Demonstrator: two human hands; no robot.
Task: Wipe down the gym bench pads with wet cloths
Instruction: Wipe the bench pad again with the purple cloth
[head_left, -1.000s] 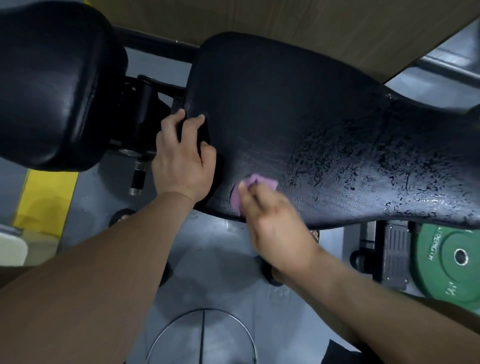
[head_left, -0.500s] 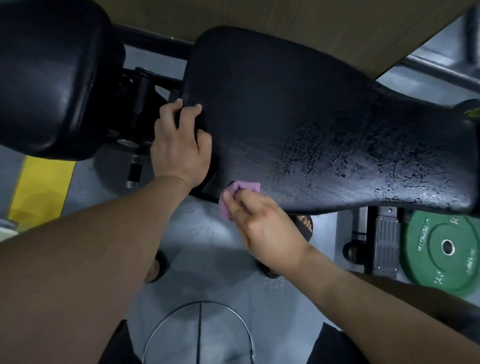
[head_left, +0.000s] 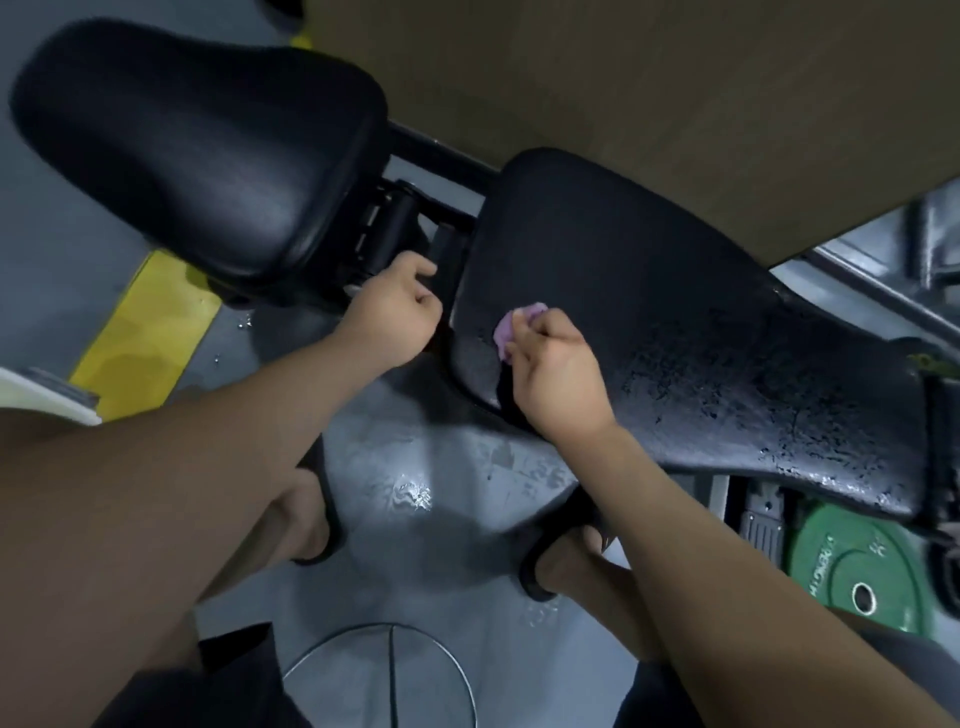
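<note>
- Right hand (head_left: 558, 374) pinches a pink cloth (head_left: 511, 332) against the near-left end of the wet back pad (head_left: 701, 322).
- Left hand (head_left: 395, 317), fingers curled, sits between that pad and the seat pad (head_left: 208, 150); cannot tell if it grips anything.
- 1 green weight plate (head_left: 857, 571) lies near right.

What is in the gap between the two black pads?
In the head view, the bench's black hinge bracket fills that gap, with the left hand curled at its near edge.
</note>
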